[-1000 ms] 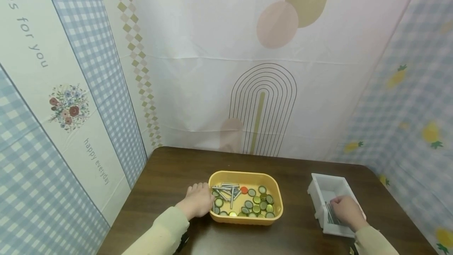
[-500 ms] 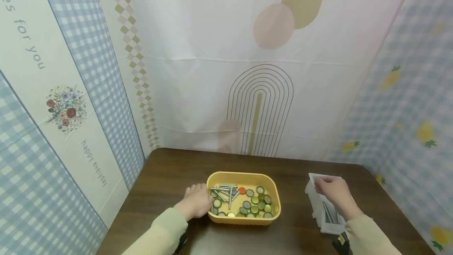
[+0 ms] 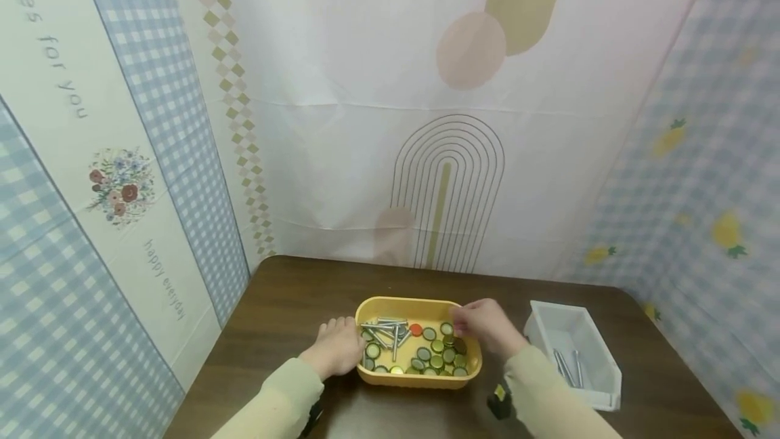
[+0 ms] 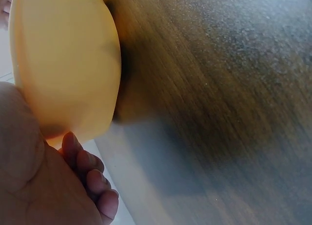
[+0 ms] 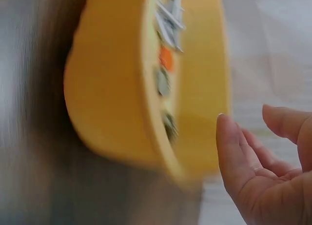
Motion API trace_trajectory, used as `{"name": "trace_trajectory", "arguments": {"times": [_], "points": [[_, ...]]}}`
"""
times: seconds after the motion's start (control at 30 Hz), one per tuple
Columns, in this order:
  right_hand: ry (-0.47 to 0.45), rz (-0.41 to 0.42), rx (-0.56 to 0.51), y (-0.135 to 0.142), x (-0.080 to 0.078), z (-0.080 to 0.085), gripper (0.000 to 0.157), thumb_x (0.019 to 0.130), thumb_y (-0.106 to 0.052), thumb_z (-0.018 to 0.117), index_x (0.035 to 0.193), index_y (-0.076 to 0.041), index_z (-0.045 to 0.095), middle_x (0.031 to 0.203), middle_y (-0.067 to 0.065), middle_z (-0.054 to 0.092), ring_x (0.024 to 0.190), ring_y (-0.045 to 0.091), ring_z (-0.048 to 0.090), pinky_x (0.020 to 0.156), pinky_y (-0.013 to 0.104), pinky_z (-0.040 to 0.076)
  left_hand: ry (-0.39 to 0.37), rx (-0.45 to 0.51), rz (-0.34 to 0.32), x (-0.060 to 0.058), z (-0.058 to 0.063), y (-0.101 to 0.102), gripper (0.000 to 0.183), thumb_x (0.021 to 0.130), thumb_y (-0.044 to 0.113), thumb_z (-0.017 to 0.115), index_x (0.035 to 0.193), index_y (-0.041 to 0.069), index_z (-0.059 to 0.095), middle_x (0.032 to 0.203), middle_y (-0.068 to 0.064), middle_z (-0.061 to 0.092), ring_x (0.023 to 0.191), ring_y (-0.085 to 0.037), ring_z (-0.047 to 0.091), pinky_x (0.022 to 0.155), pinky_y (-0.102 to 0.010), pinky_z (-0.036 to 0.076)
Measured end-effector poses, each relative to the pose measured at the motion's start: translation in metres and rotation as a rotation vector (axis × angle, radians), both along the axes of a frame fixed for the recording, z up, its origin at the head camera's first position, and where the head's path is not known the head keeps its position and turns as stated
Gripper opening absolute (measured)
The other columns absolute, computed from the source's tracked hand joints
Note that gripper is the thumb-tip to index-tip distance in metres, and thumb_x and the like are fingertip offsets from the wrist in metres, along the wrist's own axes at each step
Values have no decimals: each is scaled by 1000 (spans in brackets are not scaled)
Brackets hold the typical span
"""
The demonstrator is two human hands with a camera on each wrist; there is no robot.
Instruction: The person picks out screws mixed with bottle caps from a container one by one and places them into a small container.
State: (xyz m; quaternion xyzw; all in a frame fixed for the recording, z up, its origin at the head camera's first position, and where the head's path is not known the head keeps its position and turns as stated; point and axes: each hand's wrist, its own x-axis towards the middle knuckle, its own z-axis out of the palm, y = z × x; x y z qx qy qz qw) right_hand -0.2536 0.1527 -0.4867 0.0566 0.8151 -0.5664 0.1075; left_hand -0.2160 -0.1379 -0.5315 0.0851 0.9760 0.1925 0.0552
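Observation:
A yellow plastic basin (image 3: 420,379) holds several long silver bolts (image 3: 385,330), metal bottle caps (image 3: 437,355) and one orange-red cap (image 3: 416,330). My left hand (image 3: 338,347) rests against the basin's left end, its fingers loosely bent and its thumb hidden. At the basin's right end, my right hand (image 3: 487,325) is over the rim. In the right wrist view that hand (image 5: 265,161) has thumb and fingers apart with nothing between them. To the right stands a white bin (image 3: 563,320) with a few bolts (image 3: 569,368) inside.
Both containers stand on a dark brown wooden table (image 3: 317,283). A patterned white cloth (image 3: 341,154) hangs behind it, with blue checked cloth on both sides.
My right hand has lifted out of the white bin and travelled left to the yellow basin's right end. Bolts now show in the white bin. The left hand stays in place.

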Motion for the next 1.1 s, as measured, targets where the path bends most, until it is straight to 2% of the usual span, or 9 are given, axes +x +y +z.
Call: {"name": "trace_trajectory", "arguments": {"times": [0.1, 0.2, 0.4, 0.57, 0.93, 1.03, 1.1], "points": [[-51, 32, 12, -26, 0, -9, 24, 89, -11, 66, 90, 13, 67, 78, 20, 67, 66, 24, 66, 69, 38, 55, 1, -12, -4, 0, -3, 0, 36, 95, 25, 46, 111, -7, 52, 99, -16, 51, 96, -33, 46, 87, -51, 33], [-66, 69, 20, -47, -1, -17, 23, 88, -8, 66, 94, 14, 65, 78, 20, 68, 62, 20, 65, 65, 36, 55, 6, -16, -7, -1, -4, -1, 36, 94, 26, 46, 110, -6, 52, 98, -16, 51, 95, -33, 46, 87, -50, 33], [-80, 66, 13, -74, -4, -27, 14, 81, 4, 65, 89, 15, 65, 70, 18, 66, 55, 18, 61, 62, 37, 55, 4, -15, 6, -1, -2, -1, 34, 95, 25, 46, 109, -5, 52, 98, -16, 51, 95, -32, 46, 87, -50, 33], [-88, 28, 50, -82, -7, -35, 10, 81, 6, 65, 84, 15, 65, 66, 17, 65, 51, 17, 60, 58, 36, 55, 5, -24, 6, -3, -7, 0, 35, 95, 26, 45, 110, -5, 52, 98, -15, 50, 94, -32, 45, 87, -49, 33], [-76, 12, 91, -86, -10, -42, 10, 82, 4, 67, 85, 12, 63, 68, 18, 65, 54, 19, 63, 55, 34, 54, -14, -25, 0, -2, -1, -2, 36, 95, 26, 47, 112, -5, 51, 98, -15, 49, 91, -30, 44, 86, -49, 33], [-58, 17, 156, -86, -10, -43, 7, 79, 4, 66, 77, 10, 65, 63, 16, 65, 51, 18, 62, 51, 32, 53, -13, -28, 1, -1, -1, -1, 38, 95, 27, 47, 114, -6, 51, 99, -15, 50, 93, -30, 44, 86, -50, 33], [-32, 25, 233, -86, -10, -43, 9, 76, 4, 64, 68, 5, 64, 57, 12, 63, 46, 16, 58, 47, 30, 50, -12, -27, 3, -1, -1, -1, 38, 95, 27, 47, 114, -6, 51, 99, -15, 50, 93, -31, 44, 87, -50, 33]]}}
